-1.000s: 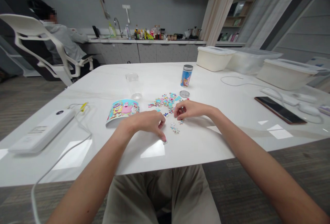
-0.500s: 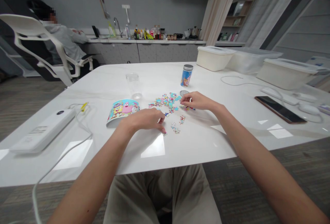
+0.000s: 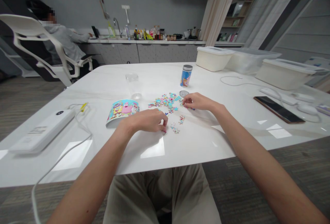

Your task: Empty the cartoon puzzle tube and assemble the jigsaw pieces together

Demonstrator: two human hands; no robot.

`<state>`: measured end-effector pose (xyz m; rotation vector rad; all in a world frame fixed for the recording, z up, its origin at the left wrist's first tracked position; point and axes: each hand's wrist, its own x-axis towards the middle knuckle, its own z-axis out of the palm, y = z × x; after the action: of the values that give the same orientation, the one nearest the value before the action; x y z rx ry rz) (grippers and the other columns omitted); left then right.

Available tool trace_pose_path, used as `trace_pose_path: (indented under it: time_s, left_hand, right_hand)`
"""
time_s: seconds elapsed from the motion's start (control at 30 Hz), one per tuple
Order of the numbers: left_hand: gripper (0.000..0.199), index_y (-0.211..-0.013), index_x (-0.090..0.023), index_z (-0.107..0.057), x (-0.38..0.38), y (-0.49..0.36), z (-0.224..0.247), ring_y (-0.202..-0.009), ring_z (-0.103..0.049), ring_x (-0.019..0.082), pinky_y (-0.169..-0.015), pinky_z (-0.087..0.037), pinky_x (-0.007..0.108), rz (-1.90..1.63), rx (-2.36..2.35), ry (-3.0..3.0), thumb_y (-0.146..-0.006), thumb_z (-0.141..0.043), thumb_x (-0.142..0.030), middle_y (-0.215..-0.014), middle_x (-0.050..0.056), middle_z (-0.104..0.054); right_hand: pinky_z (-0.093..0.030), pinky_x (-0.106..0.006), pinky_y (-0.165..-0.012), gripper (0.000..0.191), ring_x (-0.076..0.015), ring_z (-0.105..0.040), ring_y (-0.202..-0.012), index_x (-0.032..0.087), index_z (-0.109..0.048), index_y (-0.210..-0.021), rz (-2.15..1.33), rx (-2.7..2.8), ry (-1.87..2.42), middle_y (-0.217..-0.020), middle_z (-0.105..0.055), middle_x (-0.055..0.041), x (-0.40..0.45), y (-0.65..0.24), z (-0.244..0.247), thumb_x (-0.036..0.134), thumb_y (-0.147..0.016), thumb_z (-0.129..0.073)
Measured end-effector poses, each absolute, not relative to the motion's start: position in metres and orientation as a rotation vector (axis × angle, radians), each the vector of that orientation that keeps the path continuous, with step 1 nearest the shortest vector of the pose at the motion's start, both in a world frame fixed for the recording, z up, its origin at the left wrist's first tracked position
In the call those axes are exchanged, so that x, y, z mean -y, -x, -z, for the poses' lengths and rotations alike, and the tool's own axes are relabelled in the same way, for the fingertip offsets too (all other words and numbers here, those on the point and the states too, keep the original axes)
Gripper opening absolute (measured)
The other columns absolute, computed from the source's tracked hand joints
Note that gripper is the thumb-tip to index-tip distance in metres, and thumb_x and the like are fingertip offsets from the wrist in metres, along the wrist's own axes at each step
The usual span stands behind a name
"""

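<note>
A loose heap of small, colourful jigsaw puzzle pieces (image 3: 167,103) lies on the white table. My left hand (image 3: 152,120) is closed in a pinch on a puzzle piece (image 3: 164,133) at the table surface. My right hand (image 3: 197,101) has its fingers curled together down at the right edge of the heap; what they hold, if anything, is hidden. Between my hands lie a few joined pieces (image 3: 175,128) and another small cluster (image 3: 182,119). A curved cartoon picture sheet (image 3: 123,109) stands behind my left wrist. A round metal lid (image 3: 184,93) lies just beyond my right fingers.
A clear jar (image 3: 133,86) and a blue cartoon-printed can (image 3: 186,76) stand behind the heap. At left is a white power strip (image 3: 43,131) with cables; at right, a phone (image 3: 278,109) and lidded bins (image 3: 215,59). A person (image 3: 64,41) sits at the far counter.
My right hand has drawn slightly right and down at the heap's edge, its fingers curling in more. My left hand stays almost in place, the pinched piece shifting slightly.
</note>
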<state>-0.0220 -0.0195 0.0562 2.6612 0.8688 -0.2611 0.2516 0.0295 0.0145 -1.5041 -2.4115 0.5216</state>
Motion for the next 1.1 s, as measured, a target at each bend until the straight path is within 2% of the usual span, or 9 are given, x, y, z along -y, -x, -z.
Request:
trace_pose_path:
  time_s: [0.23,0.4,0.53,0.67,0.9,1.1]
  left_hand:
    - [0.039,-0.123,-0.028,-0.062,0.022,0.016,-0.047,-0.092,-0.061,0.021,-0.076,-0.042,0.030,0.192,-0.862,-2.767,-0.085,-0.052,-0.026,-0.095,0.006,-0.069]
    - [0.034,-0.117,-0.029,-0.066,0.020,0.015,-0.044,-0.089,-0.061,0.022,-0.077,-0.043,0.031,0.196,-0.880,-2.778,-0.086,-0.051,-0.028,-0.094,0.006,-0.069]
    - [0.029,-0.111,-0.027,-0.066,0.018,0.017,-0.045,-0.083,-0.061,0.021,-0.072,-0.042,0.030,0.196,-0.963,-2.776,-0.089,-0.049,-0.033,-0.087,0.006,-0.066]
    - [0.029,-0.111,-0.025,-0.065,0.018,0.017,-0.046,-0.082,-0.060,0.022,-0.072,-0.042,0.030,0.208,-0.994,-2.773,-0.089,-0.048,-0.035,-0.085,0.007,-0.066]
    - [0.035,-0.118,-0.025,-0.061,0.020,0.016,-0.048,-0.079,-0.060,0.020,-0.072,-0.043,0.029,0.224,-1.043,-2.761,-0.089,-0.049,-0.041,-0.087,0.007,-0.065]
    - [0.036,-0.123,-0.029,-0.062,0.022,0.012,-0.046,-0.080,-0.061,0.019,-0.072,-0.042,0.027,0.136,-0.834,-2.781,-0.088,-0.055,-0.036,-0.084,0.003,-0.068]
  right_hand:
    - [-0.042,-0.027,-0.067,0.017,-0.0151,-0.057,-0.069,0.018,-0.071,-0.087,-0.460,2.457,1.446,-0.078,-0.066,-0.0035,-0.024,-0.244,-0.019,0.018,-0.077,-0.056]
    - [-0.042,-0.027,-0.065,0.018,-0.0147,-0.057,-0.069,0.018,-0.071,-0.086,-0.705,2.526,1.329,-0.077,-0.066,-0.0033,-0.013,-0.233,-0.027,0.032,-0.080,-0.062]
    - [-0.042,-0.027,-0.064,0.031,-0.0151,-0.057,-0.071,0.017,-0.071,-0.091,-0.938,2.558,1.278,-0.080,-0.067,-0.0032,-0.008,-0.229,-0.028,0.042,-0.072,-0.072]
    - [-0.043,-0.027,-0.067,0.034,-0.0154,-0.056,-0.077,0.018,-0.071,-0.096,-0.990,2.563,1.250,-0.092,-0.068,-0.0043,-0.007,-0.228,-0.027,0.038,-0.069,-0.076]
    - [-0.045,-0.026,-0.068,0.025,-0.0132,-0.056,-0.074,0.017,-0.072,-0.094,-1.121,2.553,1.157,-0.089,-0.069,-0.0037,-0.005,-0.224,-0.029,0.032,-0.073,-0.073]
    - [-0.047,-0.027,-0.073,0.025,-0.0131,-0.059,-0.078,0.017,-0.071,-0.096,-1.226,2.531,1.054,-0.095,-0.069,-0.0041,-0.003,-0.218,-0.032,0.029,-0.074,-0.072]
